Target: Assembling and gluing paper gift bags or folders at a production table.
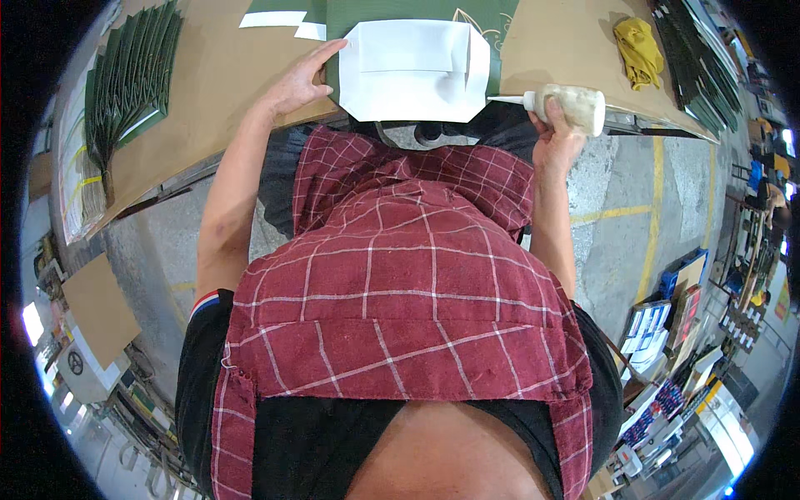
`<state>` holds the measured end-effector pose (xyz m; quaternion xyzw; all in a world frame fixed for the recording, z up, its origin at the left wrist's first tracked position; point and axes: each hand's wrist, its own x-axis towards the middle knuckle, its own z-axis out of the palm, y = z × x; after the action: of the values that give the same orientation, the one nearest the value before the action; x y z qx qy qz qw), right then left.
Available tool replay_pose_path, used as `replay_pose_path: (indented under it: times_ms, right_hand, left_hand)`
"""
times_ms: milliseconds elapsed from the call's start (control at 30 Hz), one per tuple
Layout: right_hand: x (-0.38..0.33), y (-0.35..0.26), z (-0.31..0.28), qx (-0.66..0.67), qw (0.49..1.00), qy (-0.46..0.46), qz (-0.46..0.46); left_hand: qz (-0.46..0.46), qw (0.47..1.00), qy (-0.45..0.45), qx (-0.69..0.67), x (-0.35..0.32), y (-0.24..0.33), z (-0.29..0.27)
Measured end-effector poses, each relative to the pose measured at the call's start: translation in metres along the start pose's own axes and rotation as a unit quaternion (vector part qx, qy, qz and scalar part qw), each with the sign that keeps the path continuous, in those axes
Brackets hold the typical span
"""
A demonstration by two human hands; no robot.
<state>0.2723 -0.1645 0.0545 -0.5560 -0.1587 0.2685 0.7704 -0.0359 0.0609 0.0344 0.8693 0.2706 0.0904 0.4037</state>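
In front of me lies a green paper bag (392, 10) whose white inner bottom (417, 98) is folded out flat with angled corners. My left hand (302, 83) is at its left edge, thumb and fingers apart, fingertips touching the white paper near the upper left corner. My right hand (557, 143) is closed around a whitish squeeze glue bottle (585, 110), held on its side. The bottle's thin nozzle points left, its tip at the right edge of the white bottom. Whether glue is coming out is too small to tell.
The brown board tabletop (212, 92) spans my front. Fanned green bags (133, 75) stand on the left, and more dark green bags (696, 62) on the right beside a crumpled yellow cloth (638, 52). White paper strips (273, 19) lie at the far left of the bag.
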Motion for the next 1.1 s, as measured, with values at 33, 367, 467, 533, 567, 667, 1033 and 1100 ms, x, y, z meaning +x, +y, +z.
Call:
replay_pose_path:
  times_ms: [33,367,467,533,567,667,1033,1100]
  right_hand:
    - [0.002,0.001,-0.002,-0.015,1.0,0.005,0.006]
    - [-0.009,0.002,0.004,0.012,0.999,-0.024,0.036]
    - [-0.005,-0.004,0.007,0.094,0.995,-0.014,0.026]
    - [0.0,-0.006,0.015,0.17,0.981,-0.016,0.09]
    - [0.001,-0.005,0.02,0.177,0.977,-0.042,0.109]
    - [-0.008,0.013,0.05,0.222,0.953,-0.103,0.176]
    - [-0.04,0.04,0.153,0.025,0.961,-0.223,0.163]
    - [-0.04,0.043,0.158,0.015,0.96,-0.23,0.158]
  left_hand:
    - [-0.004,1.0,0.0,-0.002,0.0,0.0,0.0]
    - [-0.012,1.0,-0.002,-0.005,0.003,0.008,-0.004]
    - [-0.024,1.0,0.001,-0.013,-0.001,0.005,-0.003]
    - [-0.015,1.0,0.001,-0.026,-0.005,-0.006,-0.003]
    - [0.014,1.0,0.008,-0.004,-0.004,-0.011,-0.001]
    - [0.022,1.0,0.008,-0.006,0.002,-0.012,0.004]
    - [0.058,0.998,0.011,-0.013,0.002,-0.016,0.007]
    - [0.054,0.998,0.011,-0.017,0.003,-0.014,0.007]
